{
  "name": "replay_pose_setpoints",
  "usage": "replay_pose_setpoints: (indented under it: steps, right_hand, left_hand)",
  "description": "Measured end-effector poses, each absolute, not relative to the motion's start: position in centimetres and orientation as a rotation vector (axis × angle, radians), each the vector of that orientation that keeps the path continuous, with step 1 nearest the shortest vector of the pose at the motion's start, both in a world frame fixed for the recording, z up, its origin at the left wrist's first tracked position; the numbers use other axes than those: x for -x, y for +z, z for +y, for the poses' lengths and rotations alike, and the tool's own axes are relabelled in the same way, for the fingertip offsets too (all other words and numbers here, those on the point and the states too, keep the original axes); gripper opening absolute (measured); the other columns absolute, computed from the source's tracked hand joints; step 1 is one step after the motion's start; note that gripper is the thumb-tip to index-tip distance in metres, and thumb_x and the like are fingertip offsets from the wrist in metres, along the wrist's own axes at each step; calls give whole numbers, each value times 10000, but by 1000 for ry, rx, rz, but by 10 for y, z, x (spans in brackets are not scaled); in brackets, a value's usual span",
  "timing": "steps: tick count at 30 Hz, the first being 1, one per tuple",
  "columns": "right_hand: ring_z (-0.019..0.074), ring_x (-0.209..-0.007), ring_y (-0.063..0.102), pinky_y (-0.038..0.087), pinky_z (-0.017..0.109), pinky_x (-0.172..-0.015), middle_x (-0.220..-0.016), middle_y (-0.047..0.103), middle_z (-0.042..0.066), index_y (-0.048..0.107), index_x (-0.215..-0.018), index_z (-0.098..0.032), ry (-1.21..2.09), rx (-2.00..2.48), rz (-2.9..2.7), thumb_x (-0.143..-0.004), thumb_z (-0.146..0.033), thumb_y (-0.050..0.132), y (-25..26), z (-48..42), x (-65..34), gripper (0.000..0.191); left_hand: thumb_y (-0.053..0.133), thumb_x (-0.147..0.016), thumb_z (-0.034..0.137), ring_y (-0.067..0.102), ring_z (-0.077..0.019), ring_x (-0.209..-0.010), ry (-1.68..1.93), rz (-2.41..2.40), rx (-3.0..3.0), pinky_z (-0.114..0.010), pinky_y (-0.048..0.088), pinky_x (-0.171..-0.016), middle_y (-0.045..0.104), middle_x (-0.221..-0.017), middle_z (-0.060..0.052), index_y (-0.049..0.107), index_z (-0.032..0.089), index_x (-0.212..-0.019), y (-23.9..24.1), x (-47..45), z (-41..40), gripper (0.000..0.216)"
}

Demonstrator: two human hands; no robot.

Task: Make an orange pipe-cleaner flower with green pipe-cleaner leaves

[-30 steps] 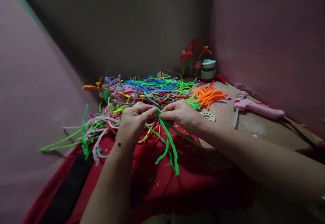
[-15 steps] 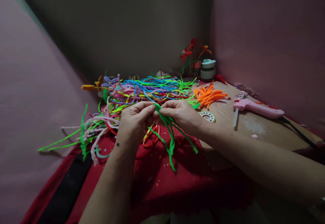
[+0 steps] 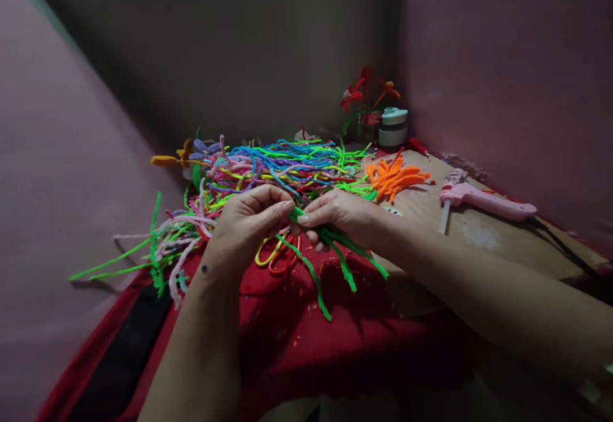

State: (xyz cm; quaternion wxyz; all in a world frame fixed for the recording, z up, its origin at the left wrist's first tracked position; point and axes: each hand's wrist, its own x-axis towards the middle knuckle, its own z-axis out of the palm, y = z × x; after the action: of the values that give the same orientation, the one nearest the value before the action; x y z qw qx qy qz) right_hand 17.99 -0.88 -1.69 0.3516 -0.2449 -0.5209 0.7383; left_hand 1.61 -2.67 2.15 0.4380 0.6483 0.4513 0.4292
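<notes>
I see the bundle of green pipe cleaners [image 3: 335,253] pinched at its upper end between both hands, above the red cloth [image 3: 311,339] at the near edge of the worktop [image 3: 479,237]. Its free ends hang down and fan out towards the cloth. The left hand [image 3: 249,218] is closed, thumb and forefinger gripping the top of the bundle. The right hand [image 3: 340,214] is closed round the same end from the other side, fingertips meeting those of the left hand. Just below the hands, yellow and red loops [image 3: 272,256] lie on the cloth; I cannot tell what they are. Behind the hands lies a loose heap of mixed pipe cleaners [image 3: 278,163] in blue, green, pink and purple, with strands trailing off to the left. To the right of the heap lies a cluster of short orange pieces [image 3: 395,176] on bare wood. Further right lies a pink glue gun [image 3: 483,200], nozzle pointing towards the hands. In the far corner, a small vase [image 3: 366,122] holds red and orange flowers [image 3: 364,93]. Beside it stands a lidded jar [image 3: 393,127], closed; its contents are not visible.
</notes>
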Motion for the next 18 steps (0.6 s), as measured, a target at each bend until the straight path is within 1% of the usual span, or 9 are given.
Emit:
replay_pose_setpoints:
  steps: [1, 3, 7, 10, 14, 18]
  right_hand:
    - [85, -397, 531, 419, 182, -398, -481, 572, 8, 650, -686, -67, 1904, 628, -1376, -741, -132, 579, -17, -9, -180, 111]
    - [78, -399, 524, 414, 174, -399, -484, 573, 4, 657, -720, -60, 1893, 613, -1397, -732, -125, 589, -18, -9, -179, 95]
    - [68, -386, 511, 420, 172, -399, -471, 553, -6, 639, -696, -68, 1926, 690, -1322, -751, -107, 573, -21, -10, -174, 95]
    - [86, -384, 529, 437, 188, -395, -469, 558, 6, 632, -691, -75, 1970, 745, -1279, -786, -120, 544, -22, -9, -173, 137]
    - [94, -387, 538, 459, 198, -406, -468, 577, 21, 635, -693, -73, 1968, 751, -1272, -785, -118, 545, -21, -9, -174, 137]
    - [99, -398, 551, 475, 199, -423, -467, 595, 31, 633, -663, -80, 1963, 759, -1260, -781, -117, 555, -16, -12, -175, 146]
  left_hand:
    - [659, -684, 266, 388, -45, -401, 1044, 1162, -1648, -156, 266, -370, 482, -502, 45, 576, 150, -716, 22, -16, -27, 147]
    - [637, -692, 260, 360, -45, -389, 1056, 1270, -1701, -160, 244, -361, 452, -477, 53, 553, 155, -696, 20, -18, -26, 134]
    - [572, -725, 259, 362, -58, -375, 1232, 1445, -1731, -176, 272, -373, 438, -440, 57, 518, 170, -656, 13, -26, -23, 124]
    - [583, -715, 258, 353, -56, -363, 1295, 1497, -1733, -181, 268, -371, 436, -431, 62, 515, 176, -644, 11, -28, -22, 128]
    - [627, -691, 268, 332, -46, -356, 1259, 1353, -1557, -178, 242, -364, 402, -436, 70, 516, 174, -654, 14, -22, -22, 149]
    - [657, -686, 344, 340, -49, -363, 1070, 1125, -1390, -185, 244, -368, 401, -450, 62, 602, 155, -768, 14, -19, -21, 214]
